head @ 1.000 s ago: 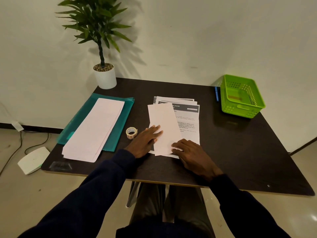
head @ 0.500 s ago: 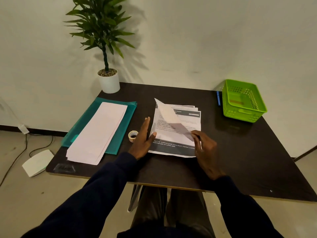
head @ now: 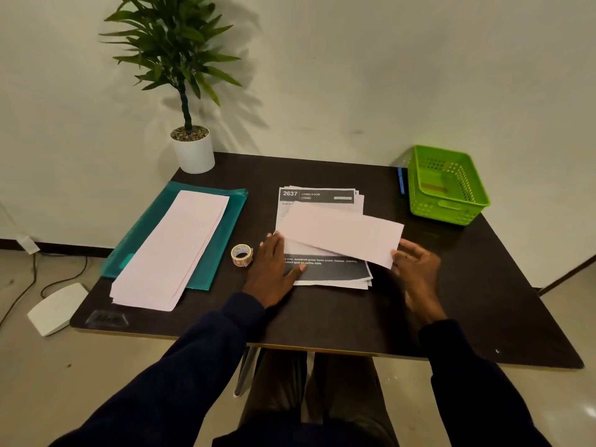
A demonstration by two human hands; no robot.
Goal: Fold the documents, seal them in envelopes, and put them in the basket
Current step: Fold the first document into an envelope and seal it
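Note:
A stack of printed documents (head: 322, 196) lies at the middle of the dark table (head: 467, 301). Across it, slightly lifted and slanting down to the right, is a folded white sheet (head: 338, 235). My right hand (head: 419, 266) pinches its right end. My left hand (head: 274, 269) lies flat on the stack's lower left, its fingertips at the sheet's left end. A pile of long white envelopes (head: 174, 250) rests on a teal folder (head: 225, 240) to the left. The green basket (head: 448, 214) stands at the back right corner.
A small tape roll (head: 242, 254) sits just left of my left hand. A blue pen (head: 401, 180) lies beside the basket. A potted plant (head: 193, 153) stands at the back left. A white device (head: 54, 308) and cables are on the floor to the left.
The folded sheet lay lengthwise under both hands. My right hand lifted it and swung it crosswise over the stack, while my left hand shifted onto the stack's left edge.

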